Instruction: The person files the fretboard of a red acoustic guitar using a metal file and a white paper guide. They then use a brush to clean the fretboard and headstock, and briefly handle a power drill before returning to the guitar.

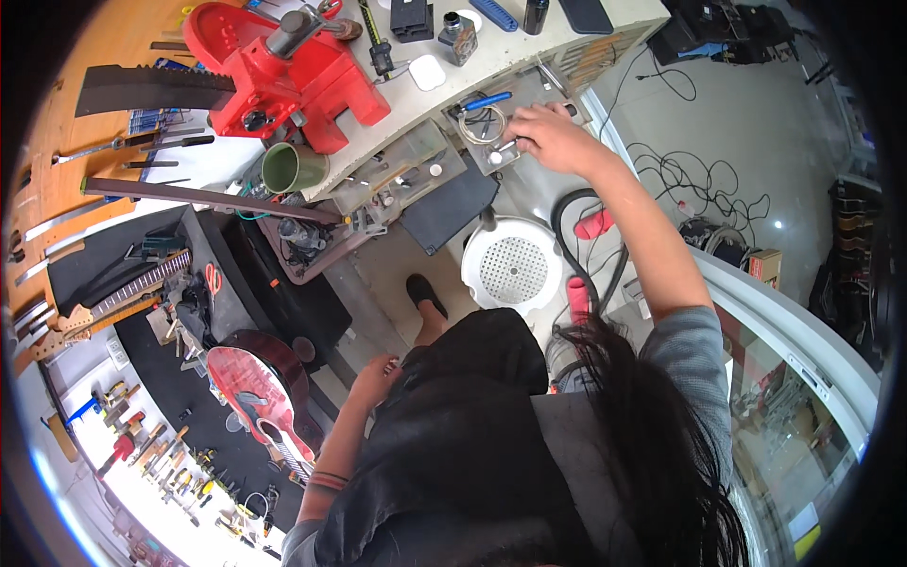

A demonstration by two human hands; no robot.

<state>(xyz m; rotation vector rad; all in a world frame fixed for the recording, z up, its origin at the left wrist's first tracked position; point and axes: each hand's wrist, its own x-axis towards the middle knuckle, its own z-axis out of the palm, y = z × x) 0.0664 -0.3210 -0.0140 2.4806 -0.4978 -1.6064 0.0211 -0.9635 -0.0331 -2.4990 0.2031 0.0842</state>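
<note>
The right hand (546,140) is over an open drawer (534,94) beneath the cream surface (510,54). Its fingers curl downward, near a short metallic piece (508,146); whether they pinch it I cannot tell. The drawer looks pale and shallow, with a loosely wound, whitish coil (483,143), a slim bright-blue tool (487,101) lying across the coil's upper side, and a small round white piece (496,158) toward the front. The left hand (376,380) hangs beside the lap, fingers bent; its grip is unclear.
</note>
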